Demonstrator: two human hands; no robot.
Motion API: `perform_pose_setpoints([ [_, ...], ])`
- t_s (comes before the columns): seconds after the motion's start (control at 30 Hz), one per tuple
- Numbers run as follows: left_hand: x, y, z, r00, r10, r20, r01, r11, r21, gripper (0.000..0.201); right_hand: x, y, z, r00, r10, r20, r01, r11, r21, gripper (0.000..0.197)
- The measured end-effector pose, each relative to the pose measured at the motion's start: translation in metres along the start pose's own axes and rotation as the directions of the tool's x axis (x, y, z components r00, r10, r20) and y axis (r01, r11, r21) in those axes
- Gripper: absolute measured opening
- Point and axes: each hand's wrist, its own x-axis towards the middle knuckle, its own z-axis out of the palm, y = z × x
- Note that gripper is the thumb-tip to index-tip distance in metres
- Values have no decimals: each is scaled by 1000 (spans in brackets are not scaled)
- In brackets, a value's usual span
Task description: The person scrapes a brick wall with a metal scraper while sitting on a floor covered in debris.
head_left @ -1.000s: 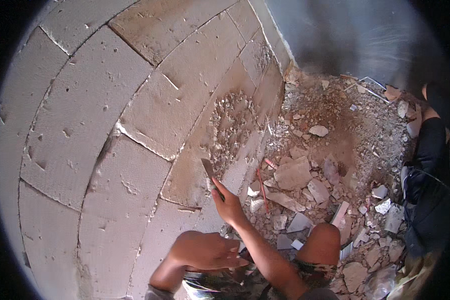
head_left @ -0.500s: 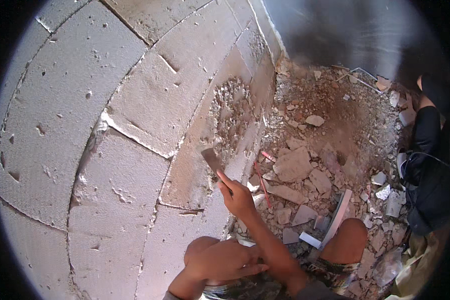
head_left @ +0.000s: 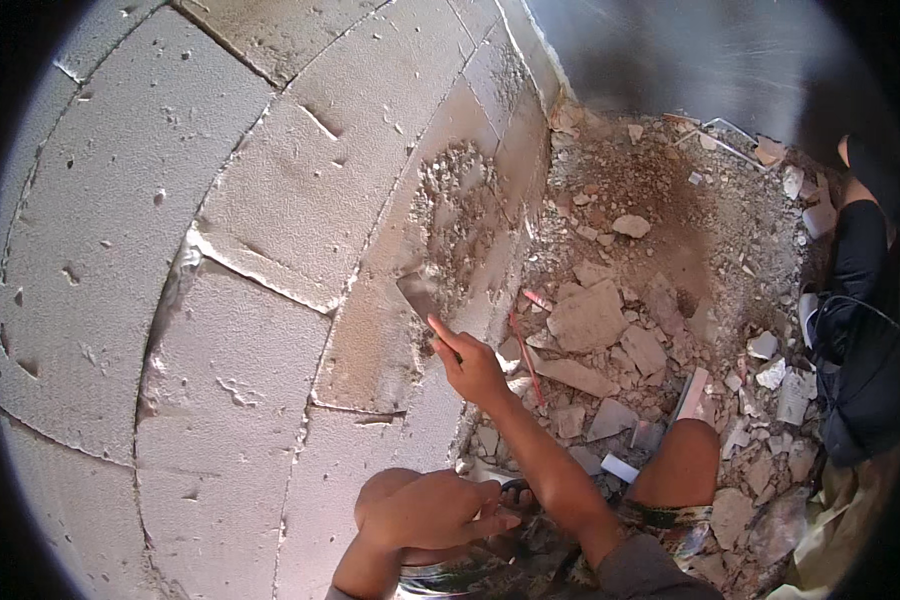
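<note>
My right hand is closed around a scraper with a flat, dull metal blade. Its blade lies at the lower edge of a rough, pitted patch in the block wall. The handle is mostly hidden in my fingers. My left hand rests over my bent left knee, its fingers stretched out toward my right forearm and holding nothing.
Broken slabs and rubble cover the floor to the right. A red strip and a white block lie among them. A grey smooth panel stands at the back. Another person's dark-clothed leg is at the far right.
The view has shifted slightly. My right hand and the scraper sit a little higher and further left in the picture, the blade still by the patch. My left hand stays on the knee.
</note>
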Motion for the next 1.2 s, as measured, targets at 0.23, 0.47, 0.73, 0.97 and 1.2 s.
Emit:
perform_pose_setpoints([
  [0.23,1,-10,10,993,-36,-109,35,999,-17,50,0,0,-4,998,-68,11,69,994,-89,42],
  [0.47,-6,-22,11,998,-61,-15,60,996,-61,50,-8,-4,-7,991,53,121,-36,990,-139,41],
  [0.73,-3,-16,7,1000,0,-2,0,997,-81,51,-6,4,-6,996,-86,-26,85,994,-63,42],
  [0.97,5,-9,10,999,-44,-14,43,995,-90,52,33,0,-10,997,-76,-2,75,992,-103,40],
  [1.2,-6,-26,13,991,-100,-91,90,990,-110,51,-7,-1,-12,993,78,93,-67,990,-125,43],
])
